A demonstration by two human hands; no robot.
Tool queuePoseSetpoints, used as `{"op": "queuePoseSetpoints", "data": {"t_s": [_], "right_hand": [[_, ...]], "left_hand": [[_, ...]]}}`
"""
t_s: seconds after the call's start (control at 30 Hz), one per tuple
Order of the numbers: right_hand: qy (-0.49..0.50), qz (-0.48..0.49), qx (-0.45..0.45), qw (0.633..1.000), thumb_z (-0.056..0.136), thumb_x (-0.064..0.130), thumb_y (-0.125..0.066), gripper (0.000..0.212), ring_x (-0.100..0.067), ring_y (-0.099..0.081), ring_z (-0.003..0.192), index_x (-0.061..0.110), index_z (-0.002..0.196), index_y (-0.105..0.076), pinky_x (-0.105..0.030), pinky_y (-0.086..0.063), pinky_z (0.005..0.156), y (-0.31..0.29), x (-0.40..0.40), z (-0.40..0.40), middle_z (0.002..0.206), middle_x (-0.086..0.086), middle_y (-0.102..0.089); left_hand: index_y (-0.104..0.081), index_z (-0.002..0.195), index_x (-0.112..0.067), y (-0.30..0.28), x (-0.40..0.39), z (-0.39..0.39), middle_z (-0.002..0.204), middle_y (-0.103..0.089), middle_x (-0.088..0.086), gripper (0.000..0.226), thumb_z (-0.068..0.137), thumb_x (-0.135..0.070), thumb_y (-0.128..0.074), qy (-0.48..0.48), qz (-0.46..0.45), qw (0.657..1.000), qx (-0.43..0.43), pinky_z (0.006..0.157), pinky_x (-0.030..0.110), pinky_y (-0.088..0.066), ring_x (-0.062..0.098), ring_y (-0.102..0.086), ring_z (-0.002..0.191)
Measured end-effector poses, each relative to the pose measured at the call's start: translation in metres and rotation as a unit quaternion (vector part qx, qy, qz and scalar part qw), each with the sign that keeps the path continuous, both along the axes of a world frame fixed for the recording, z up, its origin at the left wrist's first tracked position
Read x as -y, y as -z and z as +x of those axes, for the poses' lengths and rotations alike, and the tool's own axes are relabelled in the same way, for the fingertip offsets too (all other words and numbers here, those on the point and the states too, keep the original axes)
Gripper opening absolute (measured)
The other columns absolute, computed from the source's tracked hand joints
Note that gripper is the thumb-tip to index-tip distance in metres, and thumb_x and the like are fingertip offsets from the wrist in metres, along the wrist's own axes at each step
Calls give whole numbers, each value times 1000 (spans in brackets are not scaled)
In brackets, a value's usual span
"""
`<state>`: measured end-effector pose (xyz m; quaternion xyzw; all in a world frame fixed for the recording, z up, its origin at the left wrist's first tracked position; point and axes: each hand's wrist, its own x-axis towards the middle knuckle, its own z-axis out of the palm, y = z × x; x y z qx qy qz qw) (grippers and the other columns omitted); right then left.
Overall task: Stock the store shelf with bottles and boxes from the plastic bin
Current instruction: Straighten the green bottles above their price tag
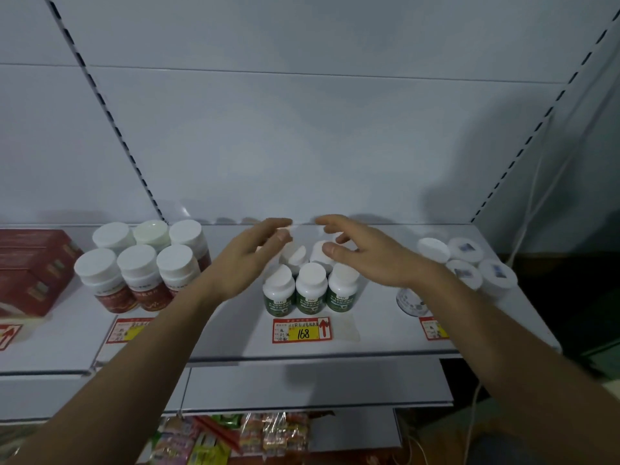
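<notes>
Several green-labelled bottles with white caps stand in rows in the middle of the white shelf. My left hand hovers just left of the back rows, fingers loosely spread and holding nothing. My right hand hovers over the right side of the same group, fingers relaxed and empty. Both hands partly hide the rear bottles. The plastic bin is out of sight.
Red-labelled bottles stand to the left, with red boxes beyond them. White jars sit at the right end. Price tags line the shelf front. Snack packets hang below. A white cable runs down at right.
</notes>
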<state>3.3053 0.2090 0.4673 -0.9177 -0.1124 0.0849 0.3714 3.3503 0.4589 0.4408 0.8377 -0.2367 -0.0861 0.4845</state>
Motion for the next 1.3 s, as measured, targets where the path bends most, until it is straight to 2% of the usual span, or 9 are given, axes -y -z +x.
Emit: {"op": "queuePoseSetpoints", "data": {"t_s": [0.1, 0.2, 0.3, 0.4, 0.63, 0.77, 0.97, 1.17, 1.3], "right_hand": [[73, 106, 22, 991, 81, 50, -79, 85, -2, -43, 136, 39, 152, -32, -33, -41, 110, 30, 2, -25, 152, 17, -44], [85, 137, 3, 987, 66, 42, -93, 108, 7, -43, 135, 41, 152, -28, -23, -41, 107, 54, -3, -38, 148, 29, -44], [92, 146, 24, 985, 64, 32, -96, 108, 13, -48, 125, 45, 148, -30, -9, -43, 96, 66, -12, -39, 133, 42, -48], [127, 153, 52, 979, 63, 29, -97, 99, 9, -53, 120, 43, 142, -38, -12, -44, 92, 72, -17, -36, 128, 37, -55], [134, 157, 49, 977, 61, 30, -98, 99, 8, -56, 114, 41, 140, -41, -9, -44, 84, 77, -20, -31, 126, 28, -60], [138, 156, 50, 977, 60, 32, -98, 102, 10, -54, 115, 40, 143, -39, -7, -44, 85, 76, -20, -32, 127, 30, -58], [110, 163, 34, 980, 66, 23, -95, 110, -1, -47, 135, 40, 152, -28, -34, -47, 109, 81, -8, -40, 146, 27, -47], [146, 154, 67, 975, 70, 9, -90, 92, -8, -57, 127, 35, 145, -43, -46, -54, 102, 91, -12, -45, 135, 22, -59], [174, 164, 77, 968, 65, 28, -91, 89, -14, -59, 127, 37, 142, -48, -49, -53, 102, 95, -16, -48, 134, 15, -62]], "left_hand": [[-25, 157, -37, 27, -17, -25, 154, -44, -16, 100, 75, -56, -78, 24, -73, 995, -70, 109, 25, -41, -2, -43, 139], [-19, 158, -37, 47, -16, -35, 158, -38, -19, 130, 56, -44, -98, 35, -55, 994, -83, 115, 33, -40, -1, -40, 142], [-35, 153, -37, 49, -6, -40, 146, -53, -24, 117, 55, -34, -99, 2, -57, 997, -43, 109, 40, -49, 1, -53, 132], [-47, 145, -37, 48, 4, -44, 135, -61, -25, 100, 59, -35, -98, -31, -57, 998, 20, 102, 36, -53, 1, -59, 122], [-48, 143, -40, 50, 8, -44, 130, -62, -28, 93, 63, -43, -96, -47, -51, 997, 47, 96, 28, -54, -1, -62, 116], [-47, 144, -40, 52, 8, -45, 132, -62, -28, 95, 63, -40, -96, -52, -53, 997, 34, 98, 32, -54, 0, -61, 118], [-37, 152, -36, 61, 3, -49, 145, -53, -23, 116, 53, -49, -96, -84, -48, 995, 12, 109, 35, -48, -2, -53, 129], [-45, 144, -45, 65, 4, -51, 129, -60, -33, 97, 60, -47, -93, -89, -35, 995, 33, 99, 33, -55, -6, -60, 116], [-45, 145, -44, 69, 4, -49, 133, -63, -23, 95, 64, -42, -94, -91, -40, 995, 33, 100, 43, -56, 4, -63, 118]]}}
